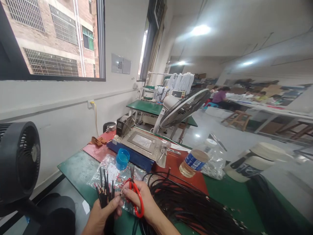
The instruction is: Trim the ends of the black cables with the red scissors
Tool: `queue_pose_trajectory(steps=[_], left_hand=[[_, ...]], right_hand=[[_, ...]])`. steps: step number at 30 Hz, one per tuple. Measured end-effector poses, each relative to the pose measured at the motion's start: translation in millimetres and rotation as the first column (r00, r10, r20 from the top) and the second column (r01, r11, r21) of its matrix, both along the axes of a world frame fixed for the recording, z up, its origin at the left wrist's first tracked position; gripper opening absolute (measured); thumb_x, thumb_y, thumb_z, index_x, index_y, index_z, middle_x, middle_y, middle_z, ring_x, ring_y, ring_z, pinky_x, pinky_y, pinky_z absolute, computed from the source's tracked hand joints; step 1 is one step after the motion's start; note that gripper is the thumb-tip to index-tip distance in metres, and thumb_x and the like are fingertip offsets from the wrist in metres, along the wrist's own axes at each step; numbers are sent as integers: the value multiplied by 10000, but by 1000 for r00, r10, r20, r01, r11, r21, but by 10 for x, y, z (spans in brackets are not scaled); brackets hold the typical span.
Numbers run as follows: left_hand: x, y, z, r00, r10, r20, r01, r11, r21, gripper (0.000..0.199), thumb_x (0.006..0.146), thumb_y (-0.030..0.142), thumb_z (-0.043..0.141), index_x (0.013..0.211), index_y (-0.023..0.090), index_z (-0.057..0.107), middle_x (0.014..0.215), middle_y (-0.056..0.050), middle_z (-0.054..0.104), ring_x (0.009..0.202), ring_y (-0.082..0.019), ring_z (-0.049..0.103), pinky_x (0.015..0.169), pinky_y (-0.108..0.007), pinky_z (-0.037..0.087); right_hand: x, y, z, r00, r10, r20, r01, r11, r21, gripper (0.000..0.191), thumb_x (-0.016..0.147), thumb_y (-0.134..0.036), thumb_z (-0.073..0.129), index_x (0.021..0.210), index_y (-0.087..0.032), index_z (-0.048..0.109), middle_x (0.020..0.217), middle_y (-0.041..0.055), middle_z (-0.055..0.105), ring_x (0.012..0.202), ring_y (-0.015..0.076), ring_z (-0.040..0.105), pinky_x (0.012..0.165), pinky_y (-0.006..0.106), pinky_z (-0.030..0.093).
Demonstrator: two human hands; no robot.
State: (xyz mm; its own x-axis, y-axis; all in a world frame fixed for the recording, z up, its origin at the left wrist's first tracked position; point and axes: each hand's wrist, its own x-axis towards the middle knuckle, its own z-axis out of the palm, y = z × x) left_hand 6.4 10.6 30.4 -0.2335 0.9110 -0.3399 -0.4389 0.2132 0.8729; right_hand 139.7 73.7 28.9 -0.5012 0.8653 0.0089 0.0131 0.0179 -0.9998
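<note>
Cables (104,194) clasped upright in left hand (108,209), red-handled scissors (141,205) held in right hand (148,200) — blue container (119,164) beyond.

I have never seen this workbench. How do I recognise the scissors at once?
Find the blue-sided machine on the table. Nearer the camera, the right hand holds the scissors, blades pointing away. Bright red handles set them apart from the black cables nearby.

A dark window frame (100,49) interrupts the white wall (124,36); ceiling lights (201,30) glow.
</note>
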Motion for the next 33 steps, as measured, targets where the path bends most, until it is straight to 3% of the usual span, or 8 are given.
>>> queue_pose_trajectory(steps=[2, 3, 6, 9, 13, 18, 24, 33], left_hand=[[-13, -3, 6, 1000, 28, 5, -28, 1000, -1, 370, 491, 407, 824, 672, 103, 712, 517, -24, 620, 465, -119, 495, 438, -224, 363], [-29, -1, 14, 999, 37, 5, -37, 999, -10, 354, 501, 394, 824, 662, 101, 707, 508, -18, 607, 465, -115, 488, 439, -221, 362], [-94, 13, 48, 996, 86, 32, -84, 995, -62, 304, 528, 340, 826, 662, 100, 696, 509, -5, 591, 470, -99, 471, 444, -211, 367], [-146, 24, 76, 991, 108, 73, -103, 992, -68, 295, 553, 315, 821, 692, 92, 687, 536, -7, 600, 477, -89, 466, 453, -207, 377], [-161, 13, 69, 990, 111, 84, -106, 992, -62, 316, 558, 307, 821, 733, 86, 678, 570, -22, 619, 499, -97, 486, 459, -211, 387], [-162, -1, 41, 991, 116, 72, -111, 991, -71, 305, 569, 303, 815, 728, 83, 675, 561, -31, 626, 500, -101, 495, 461, -211, 386], [-187, 25, 35, 992, 102, 68, -98, 993, -60, 301, 557, 300, 818, 711, 83, 676, 547, -30, 620, 488, -105, 495, 454, -218, 374], [-189, 8, 38, 993, 97, 73, -93, 994, -56, 313, 556, 295, 815, 756, 95, 681, 560, -29, 620, 498, -107, 493, 456, -217, 358]], right_hand=[[31, 7, 60, 987, -51, 152, 17, 976, 218, 332, 784, -453, 563, 661, -145, 547, 597, -16, 482, 557, 98, 410, 543, 222, 317], [52, 8, 92, 966, -115, 233, 21, 928, 371, 309, 788, -423, 555, 644, -151, 535, 614, -9, 489, 583, 108, 416, 558, 229, 313], [112, 3, 140, 870, -349, 347, -25, 674, 738, 176, 762, -297, 547, 645, -170, 514, 653, 3, 513, 632, 132, 423, 581, 249, 283], [142, -11, 91, 809, -473, 349, -91, 486, 869, 78, 730, -215, 531, 662, -188, 503, 655, -6, 527, 608, 133, 417, 566, 262, 252], [136, -23, 5, 761, -535, 367, -195, 350, 916, 84, 743, -219, 557, 680, -196, 506, 663, -11, 533, 612, 141, 428, 564, 274, 239], [124, -12, 4, 733, -556, 393, -271, 290, 918, 121, 810, -222, 526, 693, -191, 512, 672, -5, 527, 633, 147, 437, 579, 286, 232], [134, -5, -8, 751, -562, 347, -273, 214, 938, 219, 891, -202, 408, 710, -179, 529, 666, 13, 514, 631, 149, 414, 593, 297, 223], [122, -27, 10, 752, -565, 340, -262, 217, 940, 232, 901, -212, 390, 709, -182, 518, 660, 14, 509, 630, 153, 406, 598, 289, 207]])
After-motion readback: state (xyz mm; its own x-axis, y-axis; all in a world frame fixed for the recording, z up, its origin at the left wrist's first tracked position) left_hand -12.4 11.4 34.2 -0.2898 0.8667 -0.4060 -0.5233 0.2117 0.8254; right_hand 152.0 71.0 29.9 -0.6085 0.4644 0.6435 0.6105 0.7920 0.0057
